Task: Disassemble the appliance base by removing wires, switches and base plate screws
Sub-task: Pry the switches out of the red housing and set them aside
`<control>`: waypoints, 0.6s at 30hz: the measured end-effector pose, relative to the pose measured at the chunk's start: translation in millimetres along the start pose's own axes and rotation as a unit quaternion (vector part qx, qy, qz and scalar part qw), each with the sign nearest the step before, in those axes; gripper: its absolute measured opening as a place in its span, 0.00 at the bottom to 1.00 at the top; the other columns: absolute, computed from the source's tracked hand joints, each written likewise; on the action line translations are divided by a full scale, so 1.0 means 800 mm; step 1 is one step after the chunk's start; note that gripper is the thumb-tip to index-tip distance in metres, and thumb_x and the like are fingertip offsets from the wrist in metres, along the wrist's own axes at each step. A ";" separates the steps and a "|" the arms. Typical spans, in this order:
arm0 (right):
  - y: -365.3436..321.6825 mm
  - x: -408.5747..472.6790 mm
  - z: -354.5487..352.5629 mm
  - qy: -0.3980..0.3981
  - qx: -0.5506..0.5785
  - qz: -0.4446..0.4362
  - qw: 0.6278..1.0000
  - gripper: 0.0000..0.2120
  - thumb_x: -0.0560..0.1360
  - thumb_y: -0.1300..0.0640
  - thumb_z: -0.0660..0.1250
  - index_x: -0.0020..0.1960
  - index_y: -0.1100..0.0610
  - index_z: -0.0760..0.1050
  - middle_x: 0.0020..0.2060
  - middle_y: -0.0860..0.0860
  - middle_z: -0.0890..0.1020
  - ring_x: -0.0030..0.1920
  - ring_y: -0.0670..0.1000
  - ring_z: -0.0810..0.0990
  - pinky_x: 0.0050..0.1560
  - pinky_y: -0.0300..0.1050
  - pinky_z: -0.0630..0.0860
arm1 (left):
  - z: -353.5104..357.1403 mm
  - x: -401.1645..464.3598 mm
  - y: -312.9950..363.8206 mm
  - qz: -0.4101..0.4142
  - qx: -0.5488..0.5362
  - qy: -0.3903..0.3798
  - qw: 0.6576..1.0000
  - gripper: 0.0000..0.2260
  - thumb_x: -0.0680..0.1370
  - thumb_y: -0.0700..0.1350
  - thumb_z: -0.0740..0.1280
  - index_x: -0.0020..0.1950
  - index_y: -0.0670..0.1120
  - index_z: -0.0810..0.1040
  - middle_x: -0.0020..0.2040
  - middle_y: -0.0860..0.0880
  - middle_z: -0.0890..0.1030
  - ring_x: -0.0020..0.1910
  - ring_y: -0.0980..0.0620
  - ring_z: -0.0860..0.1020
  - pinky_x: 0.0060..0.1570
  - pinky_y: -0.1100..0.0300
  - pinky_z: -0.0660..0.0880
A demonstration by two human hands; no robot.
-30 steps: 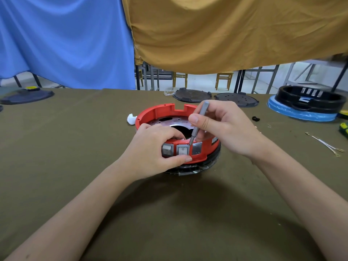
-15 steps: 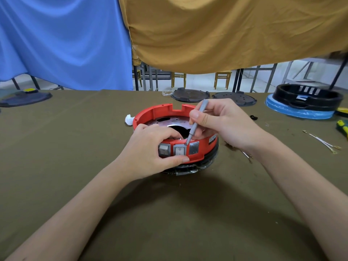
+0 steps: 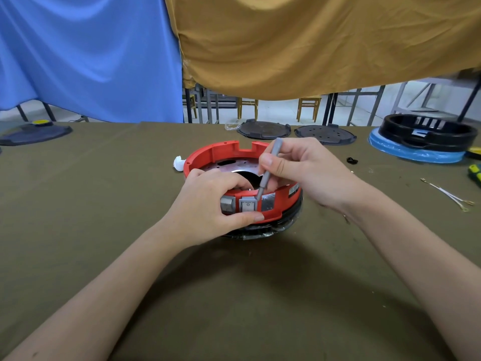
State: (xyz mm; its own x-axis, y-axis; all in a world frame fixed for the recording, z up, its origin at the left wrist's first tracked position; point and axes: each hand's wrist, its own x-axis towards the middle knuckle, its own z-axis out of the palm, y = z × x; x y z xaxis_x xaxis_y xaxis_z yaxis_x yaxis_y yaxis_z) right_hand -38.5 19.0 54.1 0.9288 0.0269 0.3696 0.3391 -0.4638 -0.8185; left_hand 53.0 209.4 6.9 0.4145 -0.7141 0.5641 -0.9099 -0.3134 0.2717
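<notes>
Sitting in the middle of the worktop (image 3: 78, 204), the red appliance base (image 3: 223, 155) lies upside down. My left hand (image 3: 208, 207) grips its front wall, thumb under the rim. My right hand (image 3: 299, 170) pinches a grey screwdriver (image 3: 268, 170), its tip at the top corner of the middle switch (image 3: 247, 205). I judge the work about half done: loose wires (image 3: 450, 195) lie aside, but the switches sit in place. A small label (image 3: 294, 190) is too blurred to read.
</notes>
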 end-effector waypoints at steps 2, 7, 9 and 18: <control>-0.001 0.001 -0.002 -0.005 0.005 0.020 1.000 0.11 0.80 0.54 0.65 0.45 0.59 0.81 0.37 0.57 0.85 0.36 0.47 0.82 0.47 0.41 0.80 | 0.000 0.000 0.000 0.002 -0.002 -0.002 1.000 0.19 0.69 0.70 0.65 0.51 0.59 0.77 0.44 0.68 0.77 0.45 0.67 0.74 0.54 0.55 0.68; 0.000 -0.001 -0.001 0.011 -0.030 0.014 0.999 0.12 0.77 0.47 0.67 0.45 0.56 0.81 0.37 0.57 0.85 0.39 0.54 0.84 0.55 0.63 0.77 | -0.001 -0.001 -0.002 0.004 -0.002 -0.003 1.000 0.20 0.69 0.70 0.65 0.52 0.59 0.77 0.44 0.69 0.76 0.47 0.67 0.74 0.54 0.58 0.66; -0.001 -0.003 0.001 0.017 -0.043 -0.021 0.999 0.10 0.79 0.50 0.68 0.45 0.56 0.80 0.36 0.56 0.85 0.39 0.54 0.85 0.49 0.58 0.80 | -0.002 -0.001 -0.003 0.002 -0.004 -0.005 1.000 0.21 0.69 0.70 0.65 0.52 0.58 0.77 0.44 0.68 0.76 0.48 0.68 0.74 0.54 0.58 0.65; 0.005 -0.002 0.008 0.007 -0.054 -0.060 0.997 0.08 0.80 0.56 0.67 0.44 0.55 0.79 0.36 0.54 0.84 0.36 0.51 0.84 0.43 0.38 0.76 | -0.002 -0.001 -0.001 0.003 -0.005 0.000 1.000 0.21 0.69 0.70 0.65 0.52 0.56 0.78 0.43 0.68 0.76 0.45 0.68 0.74 0.54 0.54 0.68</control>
State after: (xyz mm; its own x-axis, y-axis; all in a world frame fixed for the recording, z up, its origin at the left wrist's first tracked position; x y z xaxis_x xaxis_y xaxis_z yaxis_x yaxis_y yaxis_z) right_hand -37.4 23.2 47.7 0.8802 0.0748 0.4687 0.4284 -0.5501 -0.7168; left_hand 53.5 211.1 7.4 0.4092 -0.7163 0.5652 -0.9121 -0.3037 0.2756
